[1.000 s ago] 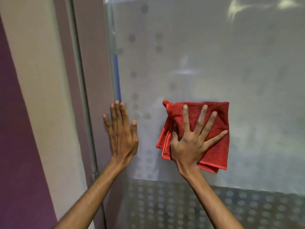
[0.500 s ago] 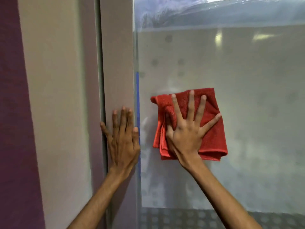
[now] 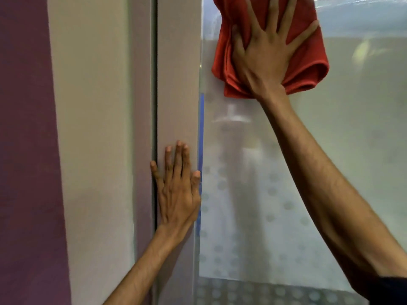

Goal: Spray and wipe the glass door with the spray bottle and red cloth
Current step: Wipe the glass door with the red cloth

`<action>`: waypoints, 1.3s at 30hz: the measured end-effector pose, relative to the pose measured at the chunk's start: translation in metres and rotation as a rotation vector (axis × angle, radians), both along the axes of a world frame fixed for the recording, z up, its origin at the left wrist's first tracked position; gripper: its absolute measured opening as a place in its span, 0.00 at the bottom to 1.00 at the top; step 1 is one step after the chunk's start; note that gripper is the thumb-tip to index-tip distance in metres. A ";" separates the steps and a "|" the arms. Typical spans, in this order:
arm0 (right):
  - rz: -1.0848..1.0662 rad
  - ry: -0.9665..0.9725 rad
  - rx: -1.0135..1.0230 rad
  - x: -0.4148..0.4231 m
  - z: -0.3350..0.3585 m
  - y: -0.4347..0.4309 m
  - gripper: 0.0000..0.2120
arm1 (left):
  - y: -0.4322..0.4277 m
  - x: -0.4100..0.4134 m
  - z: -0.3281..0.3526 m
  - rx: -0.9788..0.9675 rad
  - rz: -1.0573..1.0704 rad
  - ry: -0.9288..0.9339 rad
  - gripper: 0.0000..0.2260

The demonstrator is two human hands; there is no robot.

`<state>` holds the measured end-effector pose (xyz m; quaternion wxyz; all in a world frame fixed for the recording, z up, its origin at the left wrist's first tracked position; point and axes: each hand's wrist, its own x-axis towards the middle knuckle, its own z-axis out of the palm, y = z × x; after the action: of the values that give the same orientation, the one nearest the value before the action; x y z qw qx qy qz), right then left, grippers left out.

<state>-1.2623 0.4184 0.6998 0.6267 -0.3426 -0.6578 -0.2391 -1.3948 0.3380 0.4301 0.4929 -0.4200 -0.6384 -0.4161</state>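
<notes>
The frosted glass door fills the right half of the view, with a dotted pattern low down. My right hand presses the folded red cloth flat against the glass near the top, fingers spread over it. My left hand lies flat and open on the grey door frame beside the glass edge, holding nothing. The spray bottle is not in view.
A blue strip runs down the glass's left edge. Left of the frame stand a cream wall panel and a purple wall. A dark dotted band crosses the bottom of the door.
My right hand has slid the red cloth upward on the glass, from the middle to near the top. My left hand stays flat on the frame.
</notes>
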 end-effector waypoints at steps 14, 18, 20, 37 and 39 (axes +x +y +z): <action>-0.012 -0.017 0.036 0.021 -0.240 0.023 0.33 | 0.000 0.011 -0.001 -0.002 -0.029 -0.092 0.25; -0.034 -0.071 -0.012 0.034 -0.287 0.025 0.38 | -0.001 0.044 0.000 0.091 -0.138 -0.220 0.25; -0.040 -0.099 -0.056 0.038 -0.300 0.022 0.40 | -0.007 0.060 -0.003 0.146 -0.200 -0.228 0.24; 0.570 0.368 -0.320 0.130 -0.328 -0.019 0.27 | 0.000 0.146 -0.043 -0.044 -0.516 -0.722 0.20; 0.455 0.436 -0.343 0.144 -0.343 -0.007 0.27 | 0.007 0.157 -0.057 -0.029 -0.583 -0.732 0.12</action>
<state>-1.1187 0.4117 0.3566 0.7228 -0.3306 -0.5987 0.0991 -1.2378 0.3448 0.3728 0.0920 -0.4142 -0.6313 -0.6492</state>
